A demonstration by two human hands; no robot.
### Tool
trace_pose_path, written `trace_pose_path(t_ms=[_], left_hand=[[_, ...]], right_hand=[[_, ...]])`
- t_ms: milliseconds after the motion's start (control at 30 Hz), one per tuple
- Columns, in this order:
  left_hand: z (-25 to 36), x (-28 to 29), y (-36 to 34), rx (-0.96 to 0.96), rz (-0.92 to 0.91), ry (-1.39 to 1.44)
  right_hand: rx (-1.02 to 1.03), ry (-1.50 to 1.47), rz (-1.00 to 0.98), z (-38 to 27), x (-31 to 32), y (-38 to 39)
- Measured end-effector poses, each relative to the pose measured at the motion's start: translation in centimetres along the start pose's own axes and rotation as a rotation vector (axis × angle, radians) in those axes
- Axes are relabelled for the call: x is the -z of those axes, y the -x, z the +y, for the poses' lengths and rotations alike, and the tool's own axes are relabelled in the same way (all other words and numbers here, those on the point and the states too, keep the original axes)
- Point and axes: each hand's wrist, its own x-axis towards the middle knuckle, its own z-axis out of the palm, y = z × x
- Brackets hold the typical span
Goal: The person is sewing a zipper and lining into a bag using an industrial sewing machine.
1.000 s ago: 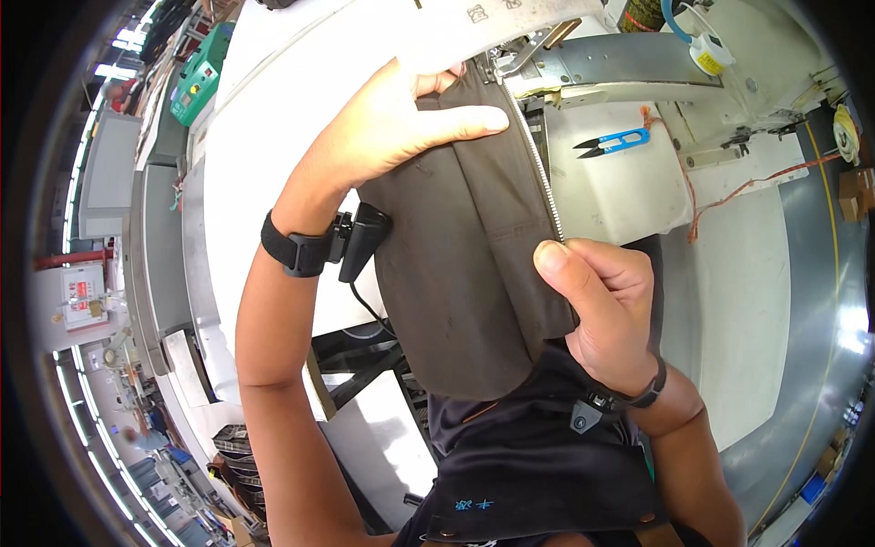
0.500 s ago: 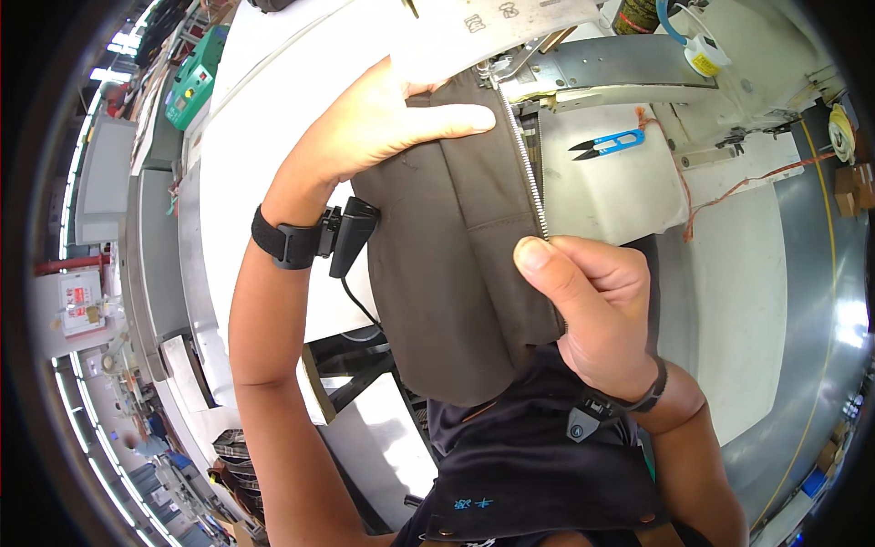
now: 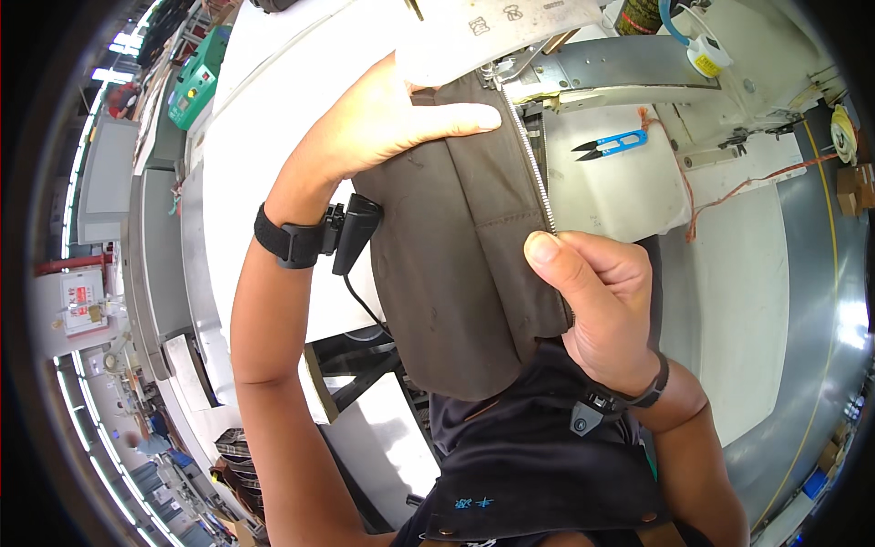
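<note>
A dark brown fabric piece with a sewn seam hangs over the edge of the white worktable toward me. Along its right edge runs a metal-toothed zipper, whose far end passes under the presser foot of a sewing machine. My left hand lies open on the far part of the fabric, thumb stretched toward the zipper; the machine's pale head hides its other fingers. My right hand is closed, pinching the fabric's zipper edge between thumb and bent fingers, nearer to me.
Blue-handled thread snips lie on the machine bed, right of the zipper. Beyond them an orange cord trails rightward. The machine's pale head overhangs the work. A small bottle with a blue tube stands far right; a green box is far left.
My right hand has moved slightly right and away from me, with the zipper edge still pinched. The fabric's near end has shifted a little the same way. My left hand stays nearly still.
</note>
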Motion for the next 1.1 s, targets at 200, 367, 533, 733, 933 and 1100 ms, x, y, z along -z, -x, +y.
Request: trace_pose_path(t_ms=[200,367,533,733,933,1100], left_hand=[[-0.1,0.1,-0.1,0.005,0.068,-0.016],[0.3,-0.1,0.5,-0.069,0.056,-0.058],[1.0,-0.3,1.9,-0.002,0.085,-0.354],[0.5,-0.1,1.5,-0.035,0.073,-0.300],[0.0,0.0,1.1,-0.065,0.090,-0.303],[-0.3,0.1,0.9,-0.088,0.109,-0.324]], right_hand=[[-0.024,-0.015,0.023,0.3,0.1,-0.6],[-0.037,-0.041,0.048,0.4,0.0,-0.4],[-0.034,-0.022,0.027,0.3,0.2,-0.5],[-0.056,-0.039,0.068,0.5,0.1,-1.1],[-0.077,-0.075,0.081,0.6,-0.1,-1.4],[-0.081,-0.093,0.069,0.9,0.2,-2.0]])
